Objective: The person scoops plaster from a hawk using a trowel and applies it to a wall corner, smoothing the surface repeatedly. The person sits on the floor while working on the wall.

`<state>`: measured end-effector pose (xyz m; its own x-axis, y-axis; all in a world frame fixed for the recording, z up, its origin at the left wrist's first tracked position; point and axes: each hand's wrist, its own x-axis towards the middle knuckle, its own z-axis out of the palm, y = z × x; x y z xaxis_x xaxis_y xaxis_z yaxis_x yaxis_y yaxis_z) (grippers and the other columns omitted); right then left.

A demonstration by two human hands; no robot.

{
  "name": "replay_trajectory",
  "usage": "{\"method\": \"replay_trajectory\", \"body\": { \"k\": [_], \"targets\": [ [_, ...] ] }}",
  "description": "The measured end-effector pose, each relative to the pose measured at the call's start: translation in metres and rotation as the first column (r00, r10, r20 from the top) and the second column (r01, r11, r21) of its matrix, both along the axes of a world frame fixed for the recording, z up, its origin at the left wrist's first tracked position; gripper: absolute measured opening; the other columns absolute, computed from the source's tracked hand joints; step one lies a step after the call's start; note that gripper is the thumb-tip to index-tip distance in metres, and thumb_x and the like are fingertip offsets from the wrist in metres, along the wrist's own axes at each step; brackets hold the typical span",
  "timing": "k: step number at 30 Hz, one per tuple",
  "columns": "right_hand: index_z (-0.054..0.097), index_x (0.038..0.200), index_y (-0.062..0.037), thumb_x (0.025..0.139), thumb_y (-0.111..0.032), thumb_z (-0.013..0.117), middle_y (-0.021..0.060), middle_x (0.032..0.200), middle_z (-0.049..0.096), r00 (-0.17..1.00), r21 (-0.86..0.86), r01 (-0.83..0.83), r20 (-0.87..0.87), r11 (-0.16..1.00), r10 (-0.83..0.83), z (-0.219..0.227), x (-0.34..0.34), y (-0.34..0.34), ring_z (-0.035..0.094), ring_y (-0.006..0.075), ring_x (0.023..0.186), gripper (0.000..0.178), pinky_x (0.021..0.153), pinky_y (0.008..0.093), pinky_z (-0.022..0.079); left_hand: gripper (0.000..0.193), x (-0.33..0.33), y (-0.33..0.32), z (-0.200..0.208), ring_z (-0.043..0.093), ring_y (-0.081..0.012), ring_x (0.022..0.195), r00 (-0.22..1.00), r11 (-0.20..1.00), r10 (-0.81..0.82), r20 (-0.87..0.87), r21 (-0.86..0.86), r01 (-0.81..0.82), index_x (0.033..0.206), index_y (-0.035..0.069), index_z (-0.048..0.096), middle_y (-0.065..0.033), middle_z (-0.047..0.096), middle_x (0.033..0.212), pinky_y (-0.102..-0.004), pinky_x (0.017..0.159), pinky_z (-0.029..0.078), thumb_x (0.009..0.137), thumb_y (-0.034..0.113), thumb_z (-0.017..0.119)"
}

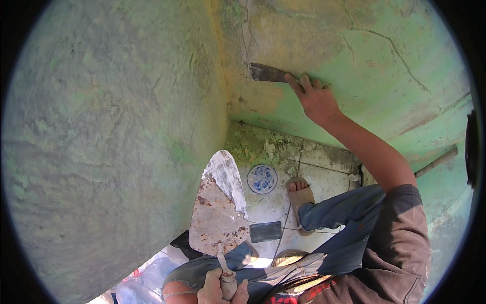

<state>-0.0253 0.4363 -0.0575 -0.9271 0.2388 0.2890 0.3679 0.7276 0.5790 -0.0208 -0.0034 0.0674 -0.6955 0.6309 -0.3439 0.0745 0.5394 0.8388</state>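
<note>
Steel, rust-spotted and smeared with grey filler, the trowel [218, 205] stands blade-up before the green wall [101, 142]; I see my left hand [218, 290] closed around its handle at the lower edge. My right hand [315, 99] presses a flat scraper [267, 73] against the wall near the corner, fingers gripped on the blade. Below, a round blue-patterned dish [262, 179] lies on the tiled floor [276, 207], near a sandalled foot [299, 195].

Right hand [316, 99] presses a flat dark metal scraper blade [268, 74] against the green-painted wall [385, 45], blade running left of the fingers. Left hand [221, 290] grips the handle of a rusty pointed steel trowel [218, 209], its blade rising above the fist, white plaster on its right edge.
</note>
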Motion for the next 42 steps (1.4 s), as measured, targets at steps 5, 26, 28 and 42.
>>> {"method": "replay_trajectory", "body": {
  "k": [5,26,28,42],
  "targets": [
    [0.030,0.148,-0.0072,0.076,-0.009,0.062,0.0175,0.113,0.054,0.989,-0.166,0.117,0.106,0.979,-0.101,-0.010,0.025,-0.021,0.061,0.0235,0.073,0.078,0.053,0.0334,0.052,0.023,-0.001,0.001,0.010,0.045,-0.0101,0.058,1.000,0.999,0.013,0.007,-0.048,-0.012,0.102,-0.001,0.053,-0.0025,0.049,0.067,-0.0250,0.057,0.041,0.083,-0.001,0.065],
    [0.027,0.149,-0.0068,0.075,-0.003,0.062,0.0194,0.111,0.055,0.999,-0.385,0.016,-0.033,0.923,-0.031,0.000,0.023,-0.039,0.062,0.0275,0.071,0.081,0.056,0.0340,0.053,0.032,-0.002,-0.008,0.007,0.058,-0.0188,0.068,0.999,0.999,-0.019,-0.037,-0.036,0.018,0.111,0.001,0.053,-0.0107,0.060,0.078,-0.0311,0.064,0.048,0.082,0.005,0.067],
    [0.026,0.149,-0.0064,0.076,-0.004,0.062,0.0201,0.112,0.055,0.999,-0.379,-0.035,-0.037,0.925,0.023,0.009,0.022,-0.038,0.062,0.0279,0.073,0.081,0.056,0.0333,0.054,0.032,-0.003,-0.007,0.011,0.060,-0.0197,0.070,0.998,0.998,-0.026,0.058,-0.060,0.030,0.111,0.001,0.054,-0.0118,0.061,0.079,-0.0316,0.065,0.048,0.082,0.006,0.067],
    [0.027,0.149,-0.0071,0.081,-0.004,0.056,0.0227,0.094,0.059,0.987,-0.131,0.120,0.126,0.984,-0.104,0.018,0.026,-0.020,0.063,0.0297,0.069,0.075,0.054,0.0370,0.053,0.028,-0.004,-0.015,-0.004,0.057,-0.0181,0.070,0.993,0.999,0.022,-0.113,-0.026,-0.025,0.106,0.000,0.054,-0.0133,0.059,0.080,-0.0325,0.066,0.048,0.082,0.004,0.066]
  ]
}}
